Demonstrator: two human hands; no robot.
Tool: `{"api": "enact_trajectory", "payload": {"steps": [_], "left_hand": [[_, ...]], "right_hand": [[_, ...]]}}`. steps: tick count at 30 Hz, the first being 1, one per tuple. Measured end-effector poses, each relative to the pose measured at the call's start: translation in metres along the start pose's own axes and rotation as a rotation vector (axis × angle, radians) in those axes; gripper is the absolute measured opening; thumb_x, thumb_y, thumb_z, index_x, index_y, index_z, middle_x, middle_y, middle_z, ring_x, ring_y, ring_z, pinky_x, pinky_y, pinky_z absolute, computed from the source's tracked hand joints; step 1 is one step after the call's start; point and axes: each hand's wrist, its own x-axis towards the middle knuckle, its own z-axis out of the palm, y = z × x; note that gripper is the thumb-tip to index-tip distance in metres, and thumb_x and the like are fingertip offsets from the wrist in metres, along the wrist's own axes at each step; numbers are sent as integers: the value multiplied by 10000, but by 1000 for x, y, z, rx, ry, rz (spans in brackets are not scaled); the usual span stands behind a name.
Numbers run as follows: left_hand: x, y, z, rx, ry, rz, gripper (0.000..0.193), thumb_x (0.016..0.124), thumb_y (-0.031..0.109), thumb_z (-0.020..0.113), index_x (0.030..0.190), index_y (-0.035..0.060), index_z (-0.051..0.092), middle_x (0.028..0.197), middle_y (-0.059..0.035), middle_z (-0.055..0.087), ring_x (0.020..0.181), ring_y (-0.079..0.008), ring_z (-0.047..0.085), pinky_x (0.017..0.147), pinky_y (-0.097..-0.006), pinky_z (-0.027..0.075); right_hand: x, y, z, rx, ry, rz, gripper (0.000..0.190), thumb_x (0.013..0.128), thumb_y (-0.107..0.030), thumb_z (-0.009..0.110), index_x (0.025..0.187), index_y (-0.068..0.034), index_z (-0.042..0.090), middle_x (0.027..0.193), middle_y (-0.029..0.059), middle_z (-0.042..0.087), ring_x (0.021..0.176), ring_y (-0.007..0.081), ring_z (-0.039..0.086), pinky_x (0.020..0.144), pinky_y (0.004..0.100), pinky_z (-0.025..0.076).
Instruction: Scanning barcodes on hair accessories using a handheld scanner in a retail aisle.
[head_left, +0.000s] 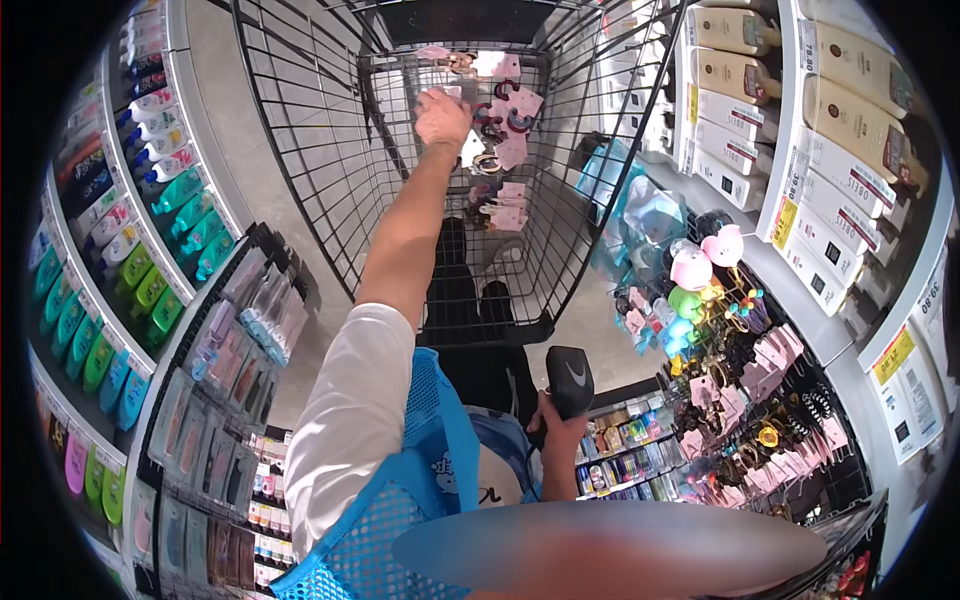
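My left hand (442, 116) reaches into a black wire shopping cart (315, 187), its curled fingers over a pink card and clear packaging; whether it grips them is hidden. Beside it lie dark red hair ties (519, 120) on pink cards, a white card (472, 148) and gold-toned bands (486, 162). More carded hair accessories (506, 214) lie lower in the cart. My right hand (561, 431), near my body, is closed around the handle of a black handheld scanner (570, 381). A blue mesh bag (375, 502) hangs against my front.
Bottle shelves (112, 322) stand left, above a rack of packaged goods (217, 420). On the right, shelves hold boxes and pump bottles (851, 127); a rack of carded hair accessories (757, 442) stands below. Blue plastic bags (637, 217) lie beside the cart. A blurred oval covers the lower area.
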Motion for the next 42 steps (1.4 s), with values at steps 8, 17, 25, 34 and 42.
{"api": "enact_trajectory", "payload": {"steps": [8, 17, 25, 34, 42], "left_hand": [[-38, -29, -26, -85, 409, 219, 319, 876, 261, 720, 1050, -6, 740, 1213, -155, 621, 1048, -276, 597, 855, -427, 519], [-151, -53, -172, -2585, -384, 18, 205, 988, 140, 577, 1175, 56, 578, 933, -60, 635, 846, -202, 609, 953, -444, 499], [-308, 3, -372, -2644, -900, 543, 177, 1023, 216, 417, 948, 90, 515, 649, 22, 384, 628, -132, 373, 651, -304, 361], [-446, 62, -457, -2399, -1219, 1126, 635, 803, 716, 649, 941, 130, 447, 719, 26, 388, 619, -131, 391, 554, -308, 353], [-501, 72, -481, -2156, -983, 1342, 809, 913, 604, 601, 1428, 8, 417, 795, 4, 467, 694, -130, 387, 619, -320, 377]], "right_hand": [[-1, 4, -4, 32, -35, -2, 126, 875, -82, 734, 840, -4, 641, 563, 20, 554, 465, 111, 523, 477, 256, 400], [-20, 12, -49, 128, -215, -235, 158, 875, -59, 705, 978, 25, 619, 649, 56, 569, 458, 147, 531, 429, 283, 433], [-42, 12, -104, 277, -336, -544, 153, 872, -70, 711, 948, 24, 616, 634, 42, 555, 436, 133, 512, 413, 285, 422], [-86, -10, -154, 300, -559, -834, 135, 902, -54, 684, 1001, -19, 598, 633, 1, 531, 447, 82, 487, 418, 251, 420], [-119, -9, -186, 459, -549, -854, 163, 888, -53, 714, 1016, 10, 635, 722, 6, 597, 477, 69, 494, 452, 242, 431]]}}
